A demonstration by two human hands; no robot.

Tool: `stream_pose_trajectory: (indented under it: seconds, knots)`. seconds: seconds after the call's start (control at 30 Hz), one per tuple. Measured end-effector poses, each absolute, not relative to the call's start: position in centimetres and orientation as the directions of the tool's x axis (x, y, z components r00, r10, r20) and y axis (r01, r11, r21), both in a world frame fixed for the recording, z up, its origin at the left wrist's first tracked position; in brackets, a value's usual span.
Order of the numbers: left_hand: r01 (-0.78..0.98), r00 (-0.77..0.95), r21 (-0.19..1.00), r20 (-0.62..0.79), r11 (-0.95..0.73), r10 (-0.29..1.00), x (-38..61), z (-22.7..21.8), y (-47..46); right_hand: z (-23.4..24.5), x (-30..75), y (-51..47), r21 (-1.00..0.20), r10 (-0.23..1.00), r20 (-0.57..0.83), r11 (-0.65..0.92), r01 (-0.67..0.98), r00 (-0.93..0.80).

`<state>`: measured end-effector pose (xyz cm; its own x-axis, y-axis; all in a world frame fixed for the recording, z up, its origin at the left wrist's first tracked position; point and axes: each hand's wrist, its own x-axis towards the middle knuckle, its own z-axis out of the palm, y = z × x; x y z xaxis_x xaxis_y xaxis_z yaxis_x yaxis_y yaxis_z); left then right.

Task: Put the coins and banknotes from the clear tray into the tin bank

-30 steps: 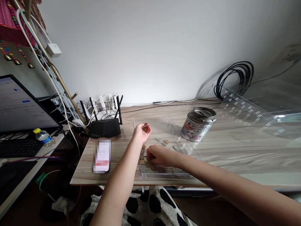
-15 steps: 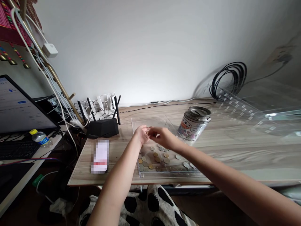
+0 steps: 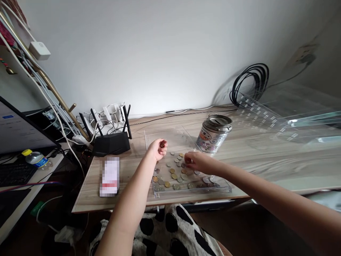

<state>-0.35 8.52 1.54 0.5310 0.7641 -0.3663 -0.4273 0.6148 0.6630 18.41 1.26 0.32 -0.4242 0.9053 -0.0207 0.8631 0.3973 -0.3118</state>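
Observation:
A clear plastic tray (image 3: pixel 221 187) lies on the wooden table (image 3: pixel 255 167) with several gold and silver coins (image 3: pixel 174 175) scattered in it. My left hand (image 3: pixel 159 148) hovers over the tray's left side, palm up and cupped around a few brownish coins. My right hand (image 3: pixel 195 161) reaches down among the coins at the tray's middle, its fingers pinched together on or just above a coin; I cannot make out whether one is gripped. A round tin money box (image 3: pixel 213 133) with a slot in its lid stands just behind the tray on the right.
A phone (image 3: pixel 109 176) lies left of the tray. A black router (image 3: pixel 109 140) with a tangle of cables stands at the back left. Coiled black cable (image 3: pixel 249 83) and clear plastic boxes (image 3: pixel 287 113) fill the back right. A monitor (image 3: pixel 16 131) and water bottle (image 3: pixel 36 159) sit far left.
My right hand rose from the coins to my cupped left hand, then dropped back to the middle of the tray. The left hand stayed cupped; the view shifted right.

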Motion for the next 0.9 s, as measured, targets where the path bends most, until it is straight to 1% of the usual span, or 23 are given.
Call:
stream_pose_trajectory:
  seconds: [0.17, 0.23, 0.3, 0.37, 0.47, 0.53, 0.6, 0.7, 0.77, 0.9]
  knots:
    - [-0.467, 0.474, 0.677, -0.352, 0.569, 0.807, -0.5, 1.5, 8.7, 0.4, 18.4, 1.9, -0.398, 0.923, -0.064, 0.326, 0.858, -0.381]
    - [-0.472, 0.466, 0.680, -0.348, 0.561, 0.813, -0.4, 1.4, 8.8, 0.4, 18.3, 2.1, -0.458, 0.921, -0.099, 0.294, 0.839, -0.377]
    - [-0.469, 0.466, 0.685, -0.344, 0.557, 0.815, -0.3, 1.3, 8.8, 0.5, 17.9, 2.1, -0.485, 0.913, -0.133, 0.280, 0.829, -0.386]
    - [-0.469, 0.461, 0.690, -0.341, 0.551, 0.819, -0.3, 1.3, 8.7, 0.6, 17.5, 2.1, -0.449, 0.908, -0.145, 0.294, 0.844, -0.393]
    - [-0.481, 0.438, 0.695, -0.338, 0.535, 0.833, -0.2, 1.4, 8.6, 1.0, 17.0, 2.0, -0.368, 0.905, -0.123, 0.339, 0.866, -0.406]
    - [-0.489, 0.415, 0.701, -0.337, 0.520, 0.845, -0.2, 1.5, 8.6, 1.2, 16.8, 2.0, -0.343, 0.908, -0.110, 0.348, 0.873, -0.405]
    - [-0.492, 0.393, 0.710, -0.335, 0.504, 0.856, -0.2, 1.5, 8.5, 1.2, 16.7, 2.0, -0.354, 0.909, -0.096, 0.350, 0.867, -0.406]
    - [-0.491, 0.380, 0.718, -0.332, 0.493, 0.863, -0.1, 1.4, 8.5, 0.9, 16.5, 2.3, -0.428, 0.898, -0.087, 0.357, 0.830, -0.431]
    - [-0.489, 0.381, 0.719, -0.333, 0.494, 0.863, -0.1, 1.4, 8.5, 0.8, 16.4, 2.5, -0.456, 0.886, -0.102, 0.363, 0.813, -0.453]
    - [-0.492, 0.381, 0.718, -0.332, 0.493, 0.863, 0.0, 1.3, 8.7, 1.0, 16.1, 2.8, -0.437, 0.874, -0.133, 0.372, 0.819, -0.467]
